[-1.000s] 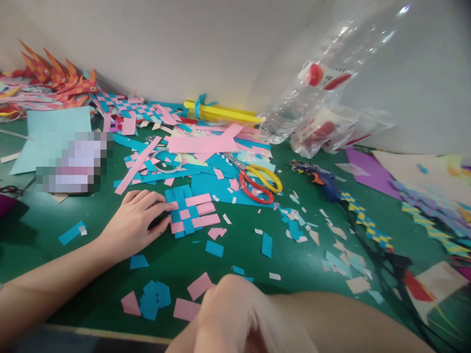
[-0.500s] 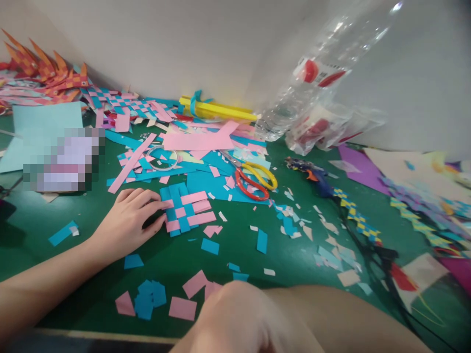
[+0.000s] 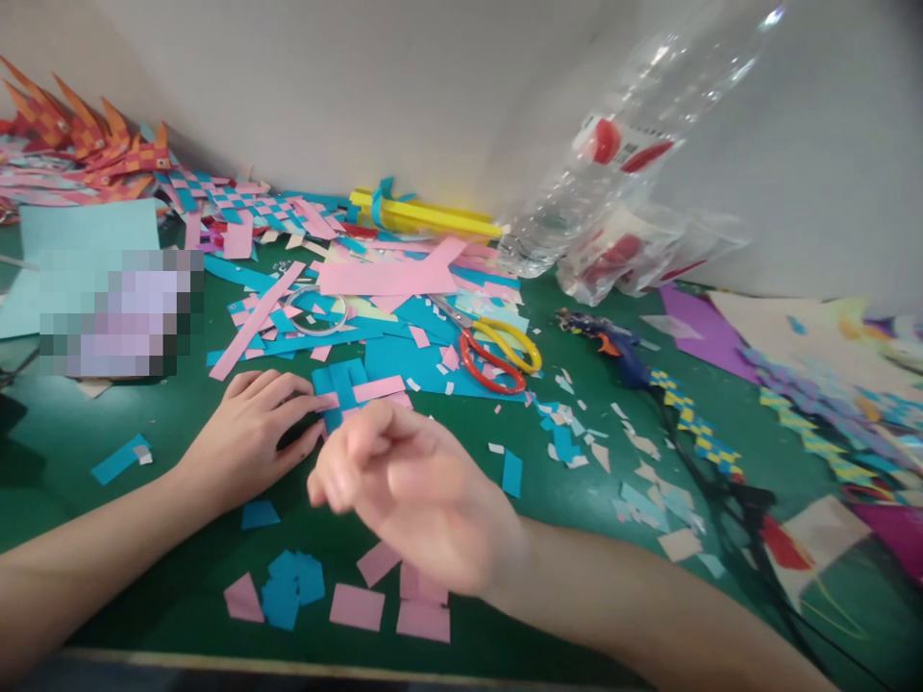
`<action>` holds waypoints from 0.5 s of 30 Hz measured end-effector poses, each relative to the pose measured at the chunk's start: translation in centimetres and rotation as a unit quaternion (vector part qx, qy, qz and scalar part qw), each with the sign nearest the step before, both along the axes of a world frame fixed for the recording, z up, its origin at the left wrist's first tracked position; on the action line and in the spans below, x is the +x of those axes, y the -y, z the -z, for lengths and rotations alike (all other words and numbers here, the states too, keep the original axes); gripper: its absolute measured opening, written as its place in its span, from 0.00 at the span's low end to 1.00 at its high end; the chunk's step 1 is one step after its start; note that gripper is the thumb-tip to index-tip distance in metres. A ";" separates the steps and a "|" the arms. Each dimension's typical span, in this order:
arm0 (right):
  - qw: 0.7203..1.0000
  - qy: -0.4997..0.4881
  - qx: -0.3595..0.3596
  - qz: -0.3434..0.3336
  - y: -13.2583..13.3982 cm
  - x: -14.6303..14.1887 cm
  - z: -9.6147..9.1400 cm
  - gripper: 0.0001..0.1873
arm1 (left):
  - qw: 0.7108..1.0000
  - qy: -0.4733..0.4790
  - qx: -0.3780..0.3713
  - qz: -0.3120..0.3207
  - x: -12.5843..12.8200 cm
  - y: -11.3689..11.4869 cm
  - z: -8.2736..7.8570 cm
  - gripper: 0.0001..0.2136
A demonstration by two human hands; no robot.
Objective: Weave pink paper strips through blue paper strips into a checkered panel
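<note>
My left hand [image 3: 245, 437] lies flat on the green table [image 3: 108, 538]. Its fingers are together, and the tips rest on the left edge of a small mat woven from blue and pink paper strips [image 3: 353, 384]. My right hand [image 3: 411, 490] hovers in front of the mat and covers its lower half. It is blurred, with the fingers loosely curled towards the left hand; nothing shows in it. Pink and blue paper squares [image 3: 288, 581] lie just below both hands.
Red-and-yellow scissors [image 3: 497, 356] lie on blue paper behind the mat. Near them are a tape ring [image 3: 315, 309], a pink sheet [image 3: 396, 274] and yellow strips [image 3: 425, 216]. A glue gun [image 3: 612, 341] with its black cord, crushed clear bottles [image 3: 612, 163] and other woven pieces [image 3: 692, 428] are at the right.
My right hand has risen from the bottom edge and moved forward over the woven mat. The left hand has stayed where it was.
</note>
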State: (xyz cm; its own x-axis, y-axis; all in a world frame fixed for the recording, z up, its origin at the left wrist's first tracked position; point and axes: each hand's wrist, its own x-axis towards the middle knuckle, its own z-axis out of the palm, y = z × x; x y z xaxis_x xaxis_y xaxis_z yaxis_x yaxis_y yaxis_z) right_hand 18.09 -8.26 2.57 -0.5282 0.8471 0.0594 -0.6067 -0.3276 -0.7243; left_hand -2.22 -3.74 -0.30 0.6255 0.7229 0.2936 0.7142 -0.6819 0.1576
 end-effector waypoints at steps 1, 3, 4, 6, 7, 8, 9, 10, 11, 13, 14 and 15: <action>0.999 -0.022 -0.033 0.010 -0.5 -0.5 -0.4 0.07 | 1.000 0.001 -0.003 -0.007 0.0 0.0 0.0 0.14; 0.997 -0.021 -0.063 0.034 -1.4 -1.0 -0.6 0.05 | 1.000 0.015 0.002 0.003 -0.1 -0.1 0.2 0.14; 0.996 -0.017 -0.072 0.041 -1.8 -1.0 -0.5 0.06 | 1.000 0.021 0.002 0.003 -0.2 -0.1 0.3 0.13; 0.995 -0.011 -0.081 0.049 -2.2 -1.0 0.0 0.07 | 1.000 0.028 -0.001 0.004 -0.2 -0.3 0.5 0.13; 0.995 -0.010 -0.084 0.051 -2.2 -1.0 0.2 0.07 | 1.000 0.028 -0.005 0.002 -0.2 -0.3 0.5 0.13; 0.995 -0.011 -0.086 0.056 -2.2 -1.0 0.4 0.07 | 1.000 0.028 -0.006 0.003 -0.2 -0.3 0.5 0.13; 0.994 -0.011 -0.086 0.062 -2.0 -1.1 0.5 0.08 | 1.000 0.028 -0.005 0.005 -0.2 -0.3 0.5 0.13; 0.994 -0.009 -0.085 0.067 -1.8 -1.1 0.4 0.09 | 1.000 0.029 -0.002 0.006 -0.1 -0.3 0.4 0.13; 0.994 -0.012 -0.079 0.069 -1.4 -1.2 0.3 0.10 | 1.000 0.026 0.000 0.006 -0.1 -0.3 0.3 0.14; 0.997 -0.011 -0.062 0.036 -0.5 -1.2 -0.4 0.12 | 1.000 0.021 0.005 0.005 0.0 -0.2 0.2 0.14; 0.999 -0.019 -0.047 -0.011 0.0 -1.2 -0.9 0.13 | 1.000 0.017 0.007 0.004 0.0 -0.2 0.2 0.14; 0.998 -0.025 -0.041 -0.034 0.6 -1.0 -1.4 0.14 | 1.000 0.016 0.009 0.005 0.0 -0.2 0.3 0.14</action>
